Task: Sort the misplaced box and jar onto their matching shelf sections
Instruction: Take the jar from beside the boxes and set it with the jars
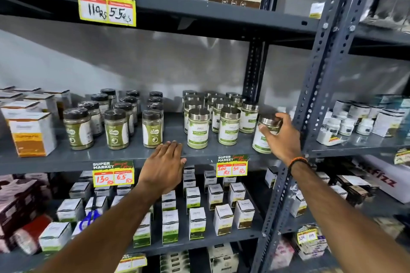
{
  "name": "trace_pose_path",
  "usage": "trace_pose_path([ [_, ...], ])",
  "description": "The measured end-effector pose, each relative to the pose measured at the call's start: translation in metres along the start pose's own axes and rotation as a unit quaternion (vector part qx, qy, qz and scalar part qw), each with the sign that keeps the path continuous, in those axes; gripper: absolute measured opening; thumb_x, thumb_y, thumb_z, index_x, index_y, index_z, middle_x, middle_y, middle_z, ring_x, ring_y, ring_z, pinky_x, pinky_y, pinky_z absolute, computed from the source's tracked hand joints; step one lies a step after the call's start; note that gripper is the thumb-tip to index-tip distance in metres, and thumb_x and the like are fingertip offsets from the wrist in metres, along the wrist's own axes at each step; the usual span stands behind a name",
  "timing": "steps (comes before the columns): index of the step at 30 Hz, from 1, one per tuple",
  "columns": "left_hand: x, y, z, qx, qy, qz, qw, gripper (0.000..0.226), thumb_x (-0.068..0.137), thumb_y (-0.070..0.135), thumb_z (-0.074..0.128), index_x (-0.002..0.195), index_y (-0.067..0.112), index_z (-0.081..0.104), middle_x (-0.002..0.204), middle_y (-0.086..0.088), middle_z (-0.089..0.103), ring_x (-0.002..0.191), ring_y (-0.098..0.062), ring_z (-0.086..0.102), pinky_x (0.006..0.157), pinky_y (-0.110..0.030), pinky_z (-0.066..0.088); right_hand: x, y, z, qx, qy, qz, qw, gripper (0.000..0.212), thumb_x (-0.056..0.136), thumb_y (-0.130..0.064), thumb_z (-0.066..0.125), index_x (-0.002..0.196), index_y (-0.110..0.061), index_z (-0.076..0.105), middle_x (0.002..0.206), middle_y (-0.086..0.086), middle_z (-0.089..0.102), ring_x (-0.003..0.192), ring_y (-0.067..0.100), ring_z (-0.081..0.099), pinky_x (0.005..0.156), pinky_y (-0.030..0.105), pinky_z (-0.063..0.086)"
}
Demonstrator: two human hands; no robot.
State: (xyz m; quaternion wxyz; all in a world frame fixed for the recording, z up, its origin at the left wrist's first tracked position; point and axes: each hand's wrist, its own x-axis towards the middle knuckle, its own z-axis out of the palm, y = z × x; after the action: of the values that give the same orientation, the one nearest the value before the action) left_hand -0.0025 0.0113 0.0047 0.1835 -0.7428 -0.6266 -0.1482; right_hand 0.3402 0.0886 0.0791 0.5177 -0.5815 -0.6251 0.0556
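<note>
My right hand (280, 134) grips the silver lid of a green-and-white jar (261, 139) that stands tilted at the right end of the middle shelf (124, 155), beside a group of matching silver-lidded jars (198, 128). My left hand (164, 166) rests flat, palm down, on the front edge of that shelf and holds nothing. An orange-and-white turmeric box (33, 134) stands at the shelf's far left, in front of several similar boxes.
Black-lidded green jars (116, 128) fill the middle of the shelf. White boxes (197, 223) line the shelf below. Yellow price tags (113, 174) hang on the shelf edges. A perforated steel upright (310, 117) stands just right of my right hand. White tubs (346, 126) sit on the neighbouring rack.
</note>
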Motion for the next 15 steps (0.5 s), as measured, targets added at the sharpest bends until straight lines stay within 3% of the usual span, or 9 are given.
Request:
trace_pose_path([
  [4,-0.001,0.0,0.003,0.01,0.009,0.001,1.0,0.062,0.105,0.04,0.017,0.155,0.006,0.033,0.16,-0.016,0.04,0.149,-0.031,0.034,0.124,-0.045,0.024,0.002,-0.001,0.013,0.007,-0.022,-0.011,1.0,0.073,0.089,-0.045,0.078,0.147,-0.018,0.044,0.134,0.006,0.066,0.122,0.029,0.062,0.106,0.046,0.05],
  [7,-0.001,0.0,0.004,0.017,0.009,-0.002,1.0,0.063,0.105,0.041,0.016,0.156,0.008,0.03,0.162,-0.014,0.037,0.15,-0.029,0.032,0.125,-0.044,0.023,-0.005,0.004,0.016,0.022,-0.044,0.012,0.999,0.102,0.081,-0.043,0.087,0.16,-0.019,0.028,0.148,0.008,0.057,0.132,0.028,0.057,0.113,0.048,0.045],
  [9,-0.001,0.001,0.004,0.015,0.011,-0.006,1.0,0.062,0.106,0.041,0.018,0.156,0.007,0.031,0.162,-0.014,0.038,0.15,-0.029,0.032,0.125,-0.044,0.022,-0.014,0.01,0.018,0.01,-0.038,0.04,0.998,0.114,0.068,-0.045,0.095,0.157,-0.012,0.031,0.147,0.01,0.058,0.13,0.029,0.058,0.109,0.042,0.047],
  [12,-0.001,0.001,0.005,0.016,0.018,-0.012,1.0,0.061,0.106,0.041,0.02,0.156,0.008,0.033,0.161,-0.014,0.04,0.15,-0.028,0.033,0.125,-0.043,0.023,-0.021,0.019,0.026,-0.065,-0.029,0.068,0.995,0.094,0.063,-0.044,0.098,0.132,-0.003,0.049,0.125,0.016,0.071,0.111,0.033,0.069,0.081,0.031,0.05],
  [15,-0.001,0.002,0.006,0.022,0.018,-0.014,0.999,0.062,0.105,0.041,0.018,0.155,0.008,0.033,0.16,-0.013,0.041,0.149,-0.027,0.034,0.124,-0.043,0.024,-0.012,0.022,0.034,-0.079,-0.034,0.075,0.993,0.075,0.067,-0.04,0.096,0.121,-0.004,0.059,0.117,0.015,0.075,0.107,0.033,0.071,0.084,0.04,0.058],
])
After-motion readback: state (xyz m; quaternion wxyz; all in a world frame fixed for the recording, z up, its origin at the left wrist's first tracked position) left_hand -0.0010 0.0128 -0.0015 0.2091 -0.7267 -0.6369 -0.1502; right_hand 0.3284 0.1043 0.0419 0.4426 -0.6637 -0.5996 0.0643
